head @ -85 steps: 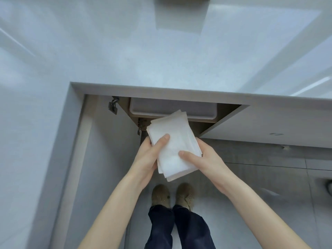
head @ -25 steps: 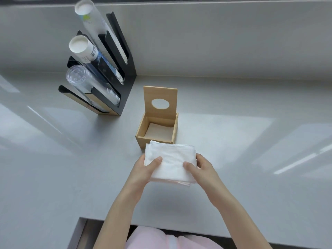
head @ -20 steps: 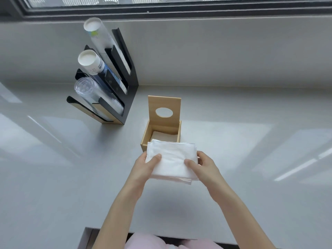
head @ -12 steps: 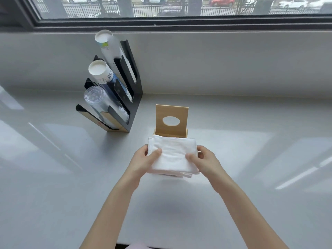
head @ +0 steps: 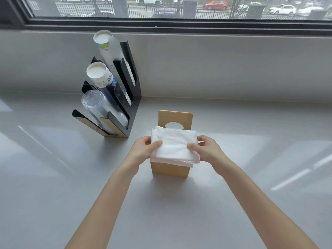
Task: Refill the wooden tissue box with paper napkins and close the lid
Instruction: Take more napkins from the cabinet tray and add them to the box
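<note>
A wooden tissue box (head: 169,169) stands on the grey counter, its lid (head: 175,118) with an oval hole raised upright at the back. A white stack of paper napkins (head: 175,147) lies flat directly over the box's opening and hides the inside. My left hand (head: 143,147) grips the stack's left edge with the thumb on top. My right hand (head: 206,149) grips the right edge the same way. Whether the stack rests on the box's rim, I cannot tell.
A black cup holder (head: 124,94) with three slanted tubes of paper and clear plastic cups stands left of the box, against the wall. A window (head: 179,8) runs along the back above the grey counter (head: 71,177).
Both hands carried the napkin stack from a low drawer up to the counter, then forward until it sits over the open box. The box's inside, visible before, is now covered.
</note>
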A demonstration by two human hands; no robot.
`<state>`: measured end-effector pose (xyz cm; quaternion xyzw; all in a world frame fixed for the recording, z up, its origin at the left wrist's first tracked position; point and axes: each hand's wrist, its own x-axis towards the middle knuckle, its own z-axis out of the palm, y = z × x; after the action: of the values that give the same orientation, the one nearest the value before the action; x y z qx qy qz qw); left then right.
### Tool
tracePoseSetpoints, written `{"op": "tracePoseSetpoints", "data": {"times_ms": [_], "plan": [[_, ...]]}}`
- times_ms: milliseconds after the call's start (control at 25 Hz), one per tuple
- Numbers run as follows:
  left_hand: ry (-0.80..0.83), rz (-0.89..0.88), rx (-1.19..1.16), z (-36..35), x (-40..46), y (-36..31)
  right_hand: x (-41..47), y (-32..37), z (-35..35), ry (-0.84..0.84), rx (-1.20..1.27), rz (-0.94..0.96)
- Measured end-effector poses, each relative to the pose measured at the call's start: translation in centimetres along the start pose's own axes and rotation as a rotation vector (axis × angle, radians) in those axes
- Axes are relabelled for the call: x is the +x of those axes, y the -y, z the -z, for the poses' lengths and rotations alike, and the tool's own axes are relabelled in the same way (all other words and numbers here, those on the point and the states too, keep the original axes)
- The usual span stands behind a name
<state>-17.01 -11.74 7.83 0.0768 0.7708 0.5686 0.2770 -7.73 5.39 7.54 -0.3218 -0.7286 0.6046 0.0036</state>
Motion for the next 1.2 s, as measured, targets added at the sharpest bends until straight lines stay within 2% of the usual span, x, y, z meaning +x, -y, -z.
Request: {"op": "tracePoseSetpoints", "data": {"times_ms": [160,320,480,600,800,1000,1120,1200], "plan": [[-0.088,-0.012,0.165,-0.5,2.0,0.7,1.8,0.2,-0.6,-0.025,-0.190,0.007],[-0.158,-0.016,0.494,-1.8,3.5,1.4,2.6,-0.2,-1.5,-0.124,-0.493,0.047],[-0.173,-0.122,0.810,-2.8,3.6,2.0,2.6,-0.5,-2.9,-0.183,-0.830,0.185],[-0.191,-0.207,0.982,-3.2,3.2,2.4,2.5,-0.8,-3.3,-0.195,-0.924,0.247],[-0.234,-0.247,1.120,-3.9,2.6,3.2,2.3,-1.2,-3.2,-0.241,-1.030,0.287],[-0.179,-0.286,1.345,-4.6,3.0,3.5,2.8,-1.9,-4.3,-0.147,-1.228,0.330],[-0.244,-0.363,1.501,-4.5,2.9,3.0,3.6,-2.2,-4.8,-0.137,-1.301,0.329],[-0.109,-0.381,1.540,-4.8,3.3,3.1,3.9,-2.0,-4.9,-0.113,-1.350,0.313]]}}
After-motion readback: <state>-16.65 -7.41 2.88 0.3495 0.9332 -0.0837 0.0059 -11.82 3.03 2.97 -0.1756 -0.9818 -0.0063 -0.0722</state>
